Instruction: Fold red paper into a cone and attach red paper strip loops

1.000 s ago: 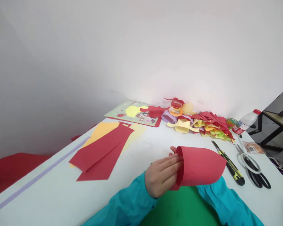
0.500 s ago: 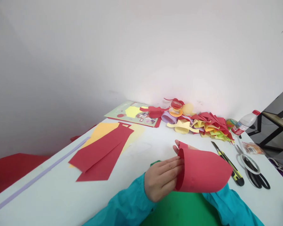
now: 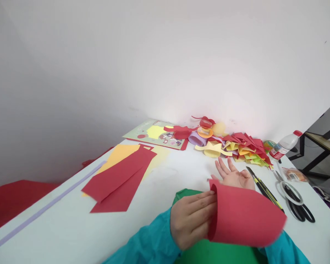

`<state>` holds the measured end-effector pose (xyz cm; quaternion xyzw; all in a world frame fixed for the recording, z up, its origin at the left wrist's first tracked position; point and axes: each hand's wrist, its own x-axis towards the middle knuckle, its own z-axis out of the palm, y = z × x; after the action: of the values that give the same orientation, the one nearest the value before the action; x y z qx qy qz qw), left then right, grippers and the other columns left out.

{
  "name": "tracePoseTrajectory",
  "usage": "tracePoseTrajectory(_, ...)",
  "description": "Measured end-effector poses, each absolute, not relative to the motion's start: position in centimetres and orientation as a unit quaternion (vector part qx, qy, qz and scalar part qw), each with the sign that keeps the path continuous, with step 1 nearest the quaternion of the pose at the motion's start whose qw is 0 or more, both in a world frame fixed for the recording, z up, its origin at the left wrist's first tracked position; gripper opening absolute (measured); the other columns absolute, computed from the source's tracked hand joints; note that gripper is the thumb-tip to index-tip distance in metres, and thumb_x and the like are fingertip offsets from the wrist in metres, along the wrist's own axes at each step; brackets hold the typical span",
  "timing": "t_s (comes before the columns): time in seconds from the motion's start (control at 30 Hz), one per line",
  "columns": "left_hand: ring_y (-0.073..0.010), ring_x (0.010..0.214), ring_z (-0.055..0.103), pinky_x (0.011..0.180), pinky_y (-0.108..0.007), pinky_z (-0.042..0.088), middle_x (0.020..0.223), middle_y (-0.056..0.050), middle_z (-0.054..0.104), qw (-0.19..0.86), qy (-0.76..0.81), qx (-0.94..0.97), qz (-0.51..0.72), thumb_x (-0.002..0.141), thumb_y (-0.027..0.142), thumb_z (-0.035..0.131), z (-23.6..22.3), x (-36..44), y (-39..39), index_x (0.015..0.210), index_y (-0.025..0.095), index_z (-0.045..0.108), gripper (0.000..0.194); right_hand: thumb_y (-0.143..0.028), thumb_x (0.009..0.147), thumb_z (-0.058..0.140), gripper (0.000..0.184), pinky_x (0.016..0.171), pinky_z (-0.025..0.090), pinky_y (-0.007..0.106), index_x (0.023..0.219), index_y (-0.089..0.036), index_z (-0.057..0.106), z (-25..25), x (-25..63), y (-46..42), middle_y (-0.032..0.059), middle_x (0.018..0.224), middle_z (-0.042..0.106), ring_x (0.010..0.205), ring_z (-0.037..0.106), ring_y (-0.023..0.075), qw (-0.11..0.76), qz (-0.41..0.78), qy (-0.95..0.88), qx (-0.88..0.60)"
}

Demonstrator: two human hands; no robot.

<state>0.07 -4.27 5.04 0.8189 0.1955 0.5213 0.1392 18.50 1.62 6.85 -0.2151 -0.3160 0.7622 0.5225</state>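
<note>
A curved sheet of red paper (image 3: 247, 216) is bent over into a loop in front of my body. My left hand (image 3: 194, 218) grips its left edge, with the fingertips tucked inside the curl. Behind the paper's upper edge, my right hand (image 3: 235, 178) shows palm up with its fingers spread; the lower part of that hand and the wrist are hidden by the paper. To the right of the paper lies a yellow and black utility knife (image 3: 264, 189), its handle end partly covered by the paper.
Red paper pieces (image 3: 121, 179) lie on yellow sheets at the left, beside a long purple strip (image 3: 49, 205). A picture book (image 3: 143, 135), paper crafts (image 3: 213, 148) and folded papers (image 3: 247, 146) line the wall. Scissors (image 3: 299, 209), a tape roll (image 3: 291, 192) and a bottle (image 3: 286, 145) stand or lie right.
My right hand has come away from the paper's left edge, moving right and opening with fingers spread. The red paper has shifted down and right, still held by my left hand.
</note>
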Motion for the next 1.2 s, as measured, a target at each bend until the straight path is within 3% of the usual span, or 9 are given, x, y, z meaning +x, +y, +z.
tracePoseTrajectory(0.1, -0.0191, 0.102, 0.059, 0.088, -0.031, 0.049, 0.107, -0.010, 0.065, 0.175, 0.193, 0.798, 0.543, 0.089, 0.020, 0.036, 5.7, -0.7, -3.5, 0.111, 0.018, 0.060, 0.032, -0.039, 0.065, 0.051, 0.039, 0.099, 0.030, 0.049, 0.102, -0.028, 0.059, 7.0, 18.7, 1.7, 0.0041, 0.123, 0.054, 0.120, 0.041, 0.0240, 0.527, 0.762, -0.305, -0.219)
tracePoseTrajectory(0.23, -0.0217, 0.081, 0.066, 0.071, -0.029, 0.056, 0.091, -0.005, 0.071, 0.216, 0.295, 0.679, 0.636, 0.075, 0.019, 0.059, 6.3, -1.4, -1.9, 0.090, 0.022, 0.070, 0.018, -0.035, 0.069, 0.049, 0.033, 0.096, 0.033, 0.050, 0.098, -0.026, 0.061, 6.2, 18.2, 1.7, 0.0046, 0.115, 0.059, 0.112, 0.049, 0.0246, 0.517, 0.765, -0.304, -0.237)
tracePoseTrajectory(0.4, -0.0207, 0.068, 0.066, 0.062, -0.032, 0.057, 0.071, -0.003, 0.071, 0.507, 0.363, 0.359, 0.695, 0.059, 0.020, 0.074, 6.5, -0.5, -0.2, 0.076, 0.013, 0.067, 0.019, -0.029, 0.069, 0.050, 0.030, 0.093, 0.037, 0.046, 0.094, -0.020, 0.063, 5.3, 18.1, 2.0, 0.0077, 0.109, 0.063, 0.111, 0.051, 0.0243, 0.499, 0.802, -0.246, -0.215)
tracePoseTrajectory(0.57, -0.0200, 0.078, 0.067, 0.073, -0.031, 0.057, 0.075, -0.005, 0.071, 0.691, 0.291, 0.193, 0.633, 0.059, 0.013, 0.073, 6.8, -0.3, 0.7, 0.073, 0.011, 0.063, 0.017, -0.025, 0.074, 0.046, 0.024, 0.087, 0.041, 0.038, 0.091, -0.019, 0.063, 4.1, 17.9, 2.3, 0.0044, 0.094, 0.069, 0.094, 0.060, 0.0185, 0.484, 0.827, -0.175, -0.227)
tracePoseTrajectory(0.8, -0.0169, 0.098, 0.061, 0.088, -0.028, 0.050, 0.093, -0.007, 0.069, 0.757, 0.237, 0.099, 0.601, 0.077, 0.005, 0.054, 6.8, -0.2, 0.9, 0.098, 0.012, 0.060, 0.023, -0.024, 0.075, 0.048, 0.022, 0.085, 0.041, 0.034, 0.090, -0.019, 0.063, 2.8, 17.6, 2.2, 0.0042, 0.096, 0.068, 0.096, 0.060, 0.0185, 0.450, 0.848, -0.171, -0.222)
tracePoseTrajectory(0.97, -0.0168, 0.105, 0.057, 0.092, -0.026, 0.047, 0.099, -0.010, 0.067, 0.765, 0.228, 0.036, 0.601, 0.082, 0.001, 0.043, 7.4, -0.1, 0.8, 0.107, 0.010, 0.056, 0.029, -0.024, 0.074, 0.051, 0.023, 0.082, 0.043, 0.033, 0.092, -0.016, 0.062, 1.8, 17.6, 2.2, 0.0055, 0.094, 0.069, 0.094, 0.060, 0.0187, 0.430, 0.856, -0.182, -0.223)
tracePoseTrajectory(1.2, -0.0162, 0.103, 0.059, 0.088, -0.022, 0.049, 0.101, -0.011, 0.066, 0.758, 0.225, 0.019, 0.612, 0.082, -0.001, 0.041, 7.7, -0.1, 0.7, 0.110, 0.008, 0.053, 0.032, -0.023, 0.073, 0.053, 0.015, 0.055, 0.042, 0.024, 0.080, -0.013, 0.062, 1.8, 17.6, 2.0, 0.0011, 0.064, 0.062, 0.057, 0.055, 0.0112, 0.440, 0.848, -0.209, -0.209)
